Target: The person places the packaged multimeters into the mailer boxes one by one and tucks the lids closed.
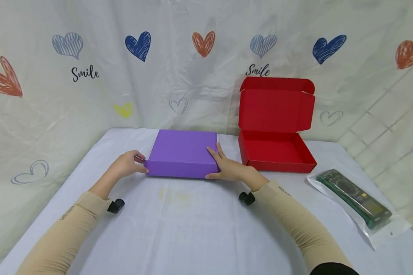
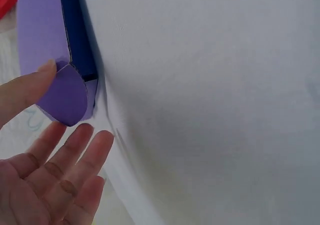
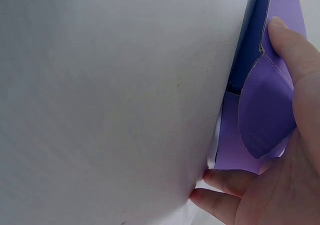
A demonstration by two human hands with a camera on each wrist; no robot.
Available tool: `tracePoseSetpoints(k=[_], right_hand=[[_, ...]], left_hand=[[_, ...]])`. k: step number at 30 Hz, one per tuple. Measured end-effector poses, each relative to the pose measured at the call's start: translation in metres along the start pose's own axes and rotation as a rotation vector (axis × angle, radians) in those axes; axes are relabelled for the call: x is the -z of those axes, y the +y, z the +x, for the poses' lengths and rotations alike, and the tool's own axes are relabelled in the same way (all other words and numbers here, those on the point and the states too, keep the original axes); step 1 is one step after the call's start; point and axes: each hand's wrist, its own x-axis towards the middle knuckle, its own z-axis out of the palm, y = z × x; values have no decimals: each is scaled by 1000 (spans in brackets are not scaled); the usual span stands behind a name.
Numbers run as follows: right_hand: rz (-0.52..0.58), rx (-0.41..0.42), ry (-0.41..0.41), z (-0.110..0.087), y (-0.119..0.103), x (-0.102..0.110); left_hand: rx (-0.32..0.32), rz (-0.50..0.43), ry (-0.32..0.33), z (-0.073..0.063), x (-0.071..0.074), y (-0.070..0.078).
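Note:
A purple cardboard box [image 1: 184,147] lies on the table with its lid down over the top. Below the edge of its front panel a dark blue strip [image 2: 81,35] shows, and a rounded ear flap [image 3: 267,107] sticks out at each front corner. My left hand [image 1: 126,164] is at the front left corner, thumb against the panel, the other fingers spread beside the ear flap [image 2: 67,95]. At the right corner my right hand [image 1: 230,168] lays its thumb on the front panel. Its other fingers stretch over the lid and along the side.
A red cardboard box [image 1: 278,164] stands with its lid raised, right of the purple one. Farther right, a multimeter [image 1: 354,196] lies in a clear plastic bag [image 1: 371,238]. White cloth [image 1: 179,229] covers the table, and a printed curtain [image 1: 165,84] hangs behind.

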Motion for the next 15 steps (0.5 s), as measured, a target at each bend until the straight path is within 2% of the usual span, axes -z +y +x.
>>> tracePoseSetpoints(k=[4, 11, 15], right_hand=[[3, 7, -3, 1, 1, 0], [-7, 5, 0, 0, 0, 2], [-6, 7, -6, 1, 1, 1]], left_hand=[[-17, -6, -15, 3, -4, 0], [-15, 155, -44, 8, -11, 6], [-14, 147, -45, 9, -12, 5]])
